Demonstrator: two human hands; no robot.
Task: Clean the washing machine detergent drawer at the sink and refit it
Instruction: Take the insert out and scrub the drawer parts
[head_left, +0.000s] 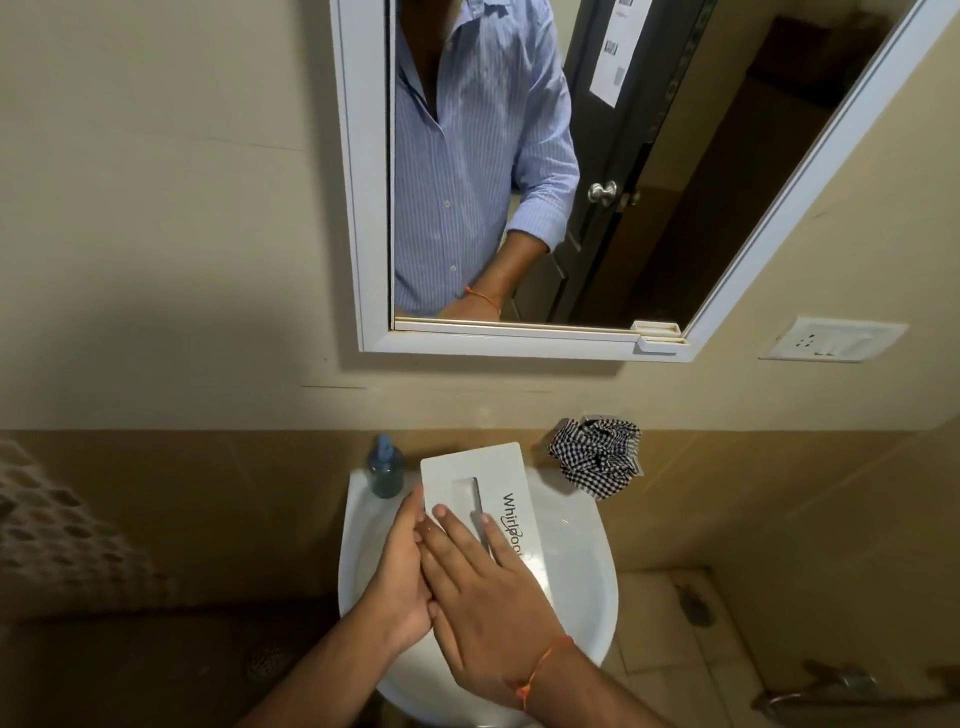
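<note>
Over the smooth white ceramic sink (582, 587), the right hand (488, 608) lies flat with straight fingers (444, 535) pressed on the glossy white plastic front panel of the detergent drawer (475, 467), fingertips at its rectangular handle recess. The left hand (400, 577) steadies the panel's left edge, fingers relaxed against it. Beyond stand a blue translucent soap bottle (385, 470), a crumpled checked cloth (597, 454) and a white-framed mirror (363, 208).

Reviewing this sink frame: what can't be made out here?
- Head view: drawer compartments hidden; only its front panel faces the camera.
- Tap not visible; the drawer and both hands cover the sink middle.
- Left hand grip partly hidden by the right hand.
- Soap bottle label too blurred.
- Checked cloth support hidden beneath it.
</note>
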